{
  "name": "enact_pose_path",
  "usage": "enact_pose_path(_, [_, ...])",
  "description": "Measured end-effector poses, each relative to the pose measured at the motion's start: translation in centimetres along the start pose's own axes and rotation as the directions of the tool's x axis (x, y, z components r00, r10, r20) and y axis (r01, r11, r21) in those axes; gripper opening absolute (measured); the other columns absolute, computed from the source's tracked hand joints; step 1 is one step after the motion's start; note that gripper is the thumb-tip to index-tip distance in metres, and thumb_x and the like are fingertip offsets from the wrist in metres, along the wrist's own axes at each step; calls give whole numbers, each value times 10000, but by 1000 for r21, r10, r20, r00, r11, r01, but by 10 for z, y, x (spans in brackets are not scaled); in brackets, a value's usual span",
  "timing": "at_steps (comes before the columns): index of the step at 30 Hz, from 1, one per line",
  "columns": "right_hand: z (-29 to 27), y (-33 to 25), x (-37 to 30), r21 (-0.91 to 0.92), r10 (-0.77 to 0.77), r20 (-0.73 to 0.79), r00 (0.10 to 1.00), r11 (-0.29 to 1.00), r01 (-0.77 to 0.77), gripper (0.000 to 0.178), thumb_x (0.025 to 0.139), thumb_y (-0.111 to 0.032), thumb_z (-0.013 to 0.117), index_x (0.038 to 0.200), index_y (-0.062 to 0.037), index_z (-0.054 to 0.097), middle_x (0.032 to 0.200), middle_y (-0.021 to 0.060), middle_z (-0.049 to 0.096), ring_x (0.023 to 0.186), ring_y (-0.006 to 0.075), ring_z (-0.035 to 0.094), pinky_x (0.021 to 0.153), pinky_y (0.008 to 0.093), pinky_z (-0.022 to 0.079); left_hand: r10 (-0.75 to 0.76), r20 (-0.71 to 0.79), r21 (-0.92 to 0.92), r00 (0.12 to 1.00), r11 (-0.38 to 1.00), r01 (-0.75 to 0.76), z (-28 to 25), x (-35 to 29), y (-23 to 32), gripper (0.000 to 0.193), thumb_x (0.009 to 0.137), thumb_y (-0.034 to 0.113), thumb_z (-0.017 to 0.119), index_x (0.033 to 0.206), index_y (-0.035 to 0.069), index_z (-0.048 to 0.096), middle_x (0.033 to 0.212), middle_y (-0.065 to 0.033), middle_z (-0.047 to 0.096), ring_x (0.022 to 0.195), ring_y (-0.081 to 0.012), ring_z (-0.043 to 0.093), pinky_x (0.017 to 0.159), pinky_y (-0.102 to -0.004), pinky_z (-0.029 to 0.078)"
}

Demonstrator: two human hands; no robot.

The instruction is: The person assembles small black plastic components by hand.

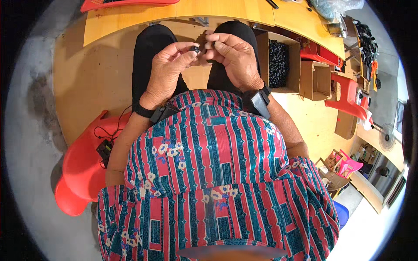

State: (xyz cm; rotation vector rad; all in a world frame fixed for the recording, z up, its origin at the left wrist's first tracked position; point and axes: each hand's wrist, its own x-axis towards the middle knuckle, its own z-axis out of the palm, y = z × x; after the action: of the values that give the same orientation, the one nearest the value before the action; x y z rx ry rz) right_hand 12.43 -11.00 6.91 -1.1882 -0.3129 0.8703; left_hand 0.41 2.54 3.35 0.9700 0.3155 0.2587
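Observation:
Above my lap, my left hand [170, 65] pinches a small black cylindrical part [195, 49] between thumb and forefinger. The part's round end, with what looks like a hole, faces up. Close by on the right, my right hand [235, 54] has its thumb and fingers pressed together. A dark bit shows at those fingertips, too small and covered to name. The two hands are a short gap apart. Black trousers [150, 52] lie beneath them, and both wrists wear black straps with devices.
A wooden table [226, 11] runs across the front, bearing a red tray [130, 3] at left. At right stand a cardboard box [292, 61] of small black parts, another box [315, 80] and a red stool [346, 98]. A red chair [87, 165] is at my left.

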Motion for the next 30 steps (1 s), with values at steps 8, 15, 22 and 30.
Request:
enact_pose_path(8, [-7,9,1,148,48,57,997,987,-56,137,880,-62,583,989,13,619,833,77,642,700,136,614,671,279,546,17,10,29,1000,999,-18,2,-1,2,231,884,88,598,1099,3,583,949,-51,632,817,-117,587,765,-243,478])
enact_pose_path(15, [-7,16,3,272,57,159,986,957,-99,137,885,-59,574,994,12,615,837,78,627,672,127,586,687,296,558,40,5,24,999,999,-41,2,-2,0,237,881,95,607,1098,3,586,938,-55,634,798,-109,583,737,-227,469])
enact_pose_path(22, [-2,10,1,188,87,143,986,976,-113,133,883,-15,553,1000,21,605,861,89,634,714,142,611,728,311,568,54,16,33,998,998,-55,1,-1,-1,241,880,97,609,1099,-1,586,948,-57,635,822,-110,592,736,-231,477])
enact_pose_path(30, [4,5,0,99,44,114,993,994,-55,136,882,-8,554,1006,17,604,850,79,640,708,135,614,732,291,558,52,25,33,998,998,-53,-2,1,-4,238,890,95,592,1099,-19,577,978,-79,637,878,-143,610,816,-291,506])
